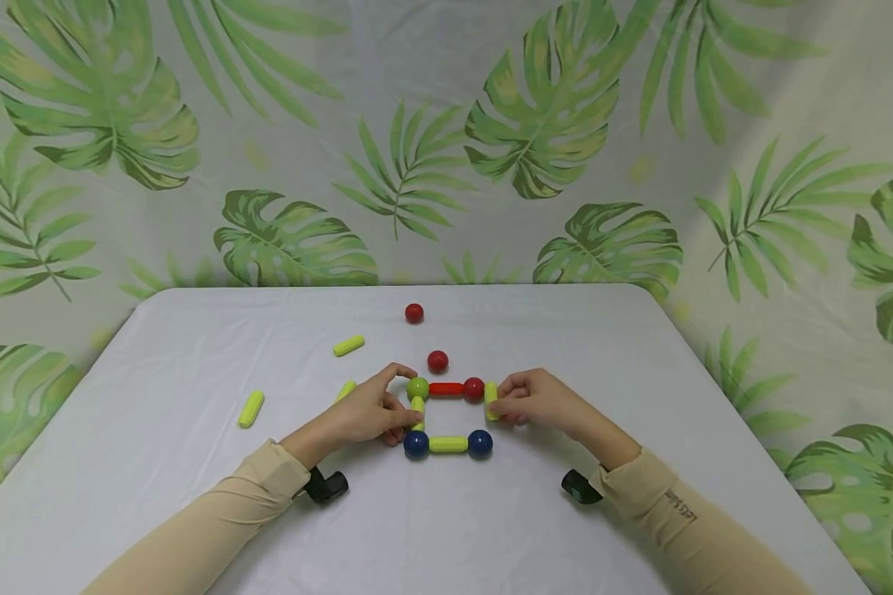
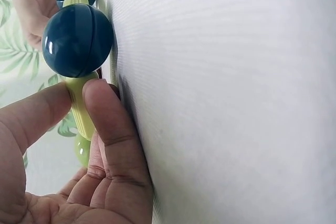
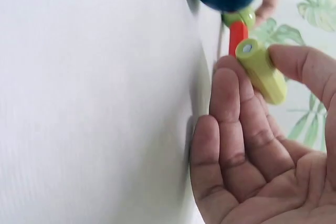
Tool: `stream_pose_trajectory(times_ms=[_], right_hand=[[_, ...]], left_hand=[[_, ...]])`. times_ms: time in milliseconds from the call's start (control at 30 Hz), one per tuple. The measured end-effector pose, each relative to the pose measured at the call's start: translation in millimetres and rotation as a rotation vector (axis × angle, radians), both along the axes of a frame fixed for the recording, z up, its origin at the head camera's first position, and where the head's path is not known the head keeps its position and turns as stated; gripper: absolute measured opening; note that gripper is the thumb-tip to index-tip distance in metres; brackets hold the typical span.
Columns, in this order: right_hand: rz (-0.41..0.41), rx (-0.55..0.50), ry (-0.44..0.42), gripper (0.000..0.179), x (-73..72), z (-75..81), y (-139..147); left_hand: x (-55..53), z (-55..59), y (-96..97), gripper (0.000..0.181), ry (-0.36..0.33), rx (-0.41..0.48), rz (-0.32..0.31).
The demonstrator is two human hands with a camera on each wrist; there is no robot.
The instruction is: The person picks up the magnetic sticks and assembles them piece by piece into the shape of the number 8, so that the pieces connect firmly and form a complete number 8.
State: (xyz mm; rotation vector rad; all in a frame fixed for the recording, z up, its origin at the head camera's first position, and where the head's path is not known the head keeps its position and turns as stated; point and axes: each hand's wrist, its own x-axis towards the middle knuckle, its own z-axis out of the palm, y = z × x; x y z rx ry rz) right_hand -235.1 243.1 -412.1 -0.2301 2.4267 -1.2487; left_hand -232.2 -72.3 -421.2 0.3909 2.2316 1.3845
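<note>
A frame of balls and sticks lies on the table in the head view: a green ball (image 1: 417,388), red stick (image 1: 446,388), red ball (image 1: 474,389), two blue balls (image 1: 417,445) (image 1: 479,444) and a yellow-green stick (image 1: 448,445) between the blue ones. My left hand (image 1: 365,411) pinches the left side's yellow-green stick (image 2: 80,107), which runs from the green ball to a blue ball. On the right, my right hand (image 1: 542,402) holds another yellow-green stick (image 3: 261,72) between thumb and fingers. Its near end shows a metal tip, apart from the blue ball.
Two loose red balls (image 1: 437,361) (image 1: 414,313) lie beyond the frame. Yellow-green sticks (image 1: 349,345) (image 1: 250,409) are scattered to the left, one (image 1: 346,388) partly behind the left hand. The white table (image 1: 446,529) ends at a leaf-patterned cloth (image 1: 417,165).
</note>
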Motion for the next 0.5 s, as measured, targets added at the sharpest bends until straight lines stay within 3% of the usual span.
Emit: stream_pose_trajectory(times_ms=[200, 500], right_hand=[[-0.042, 0.032, -0.003, 0.026, 2.1, -0.7, -11], [-0.032, 0.042, -0.030, 0.026, 2.8, 0.7, -19]], left_hand=[[-2.4, 1.4, -1.2, 0.064, -0.001, -0.011, 0.001], [-6.4, 3.9, -3.2, 0.063, -0.004, -0.011, -0.003]])
